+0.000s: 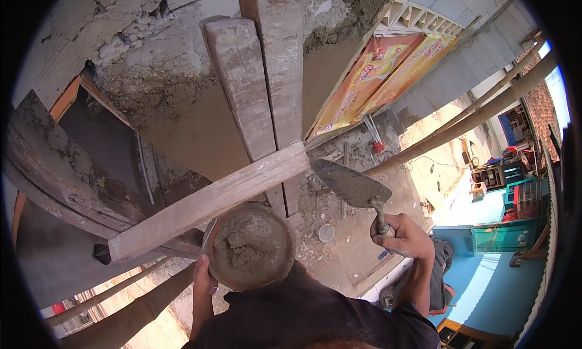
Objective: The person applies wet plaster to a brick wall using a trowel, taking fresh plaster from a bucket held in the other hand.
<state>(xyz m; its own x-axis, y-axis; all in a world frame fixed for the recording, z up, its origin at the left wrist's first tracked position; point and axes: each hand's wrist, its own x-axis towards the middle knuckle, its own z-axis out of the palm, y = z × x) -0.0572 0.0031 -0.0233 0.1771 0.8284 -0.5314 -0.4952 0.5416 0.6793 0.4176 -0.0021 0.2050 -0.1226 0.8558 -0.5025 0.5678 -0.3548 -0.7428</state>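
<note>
In my right hand is a trowel, its handle gripped and its mortar-smeared blade pointing up and left. Close to the blade tip lies the end of a wooden plank. My left hand grips the rim of a round bowl at its lower left side; some of the fingers are hidden beneath it. Grey wet mortar fills much of the bowl. Beyond the plank is a wall with a smooth wet-looking mortar patch and a rough, lumpy upper part.
Two upright boards stand against the wall, and dark beams cross at left. A printed banner hangs at upper right. Bamboo poles slant past on the right. Far below, a small bucket stands on littered ground.
</note>
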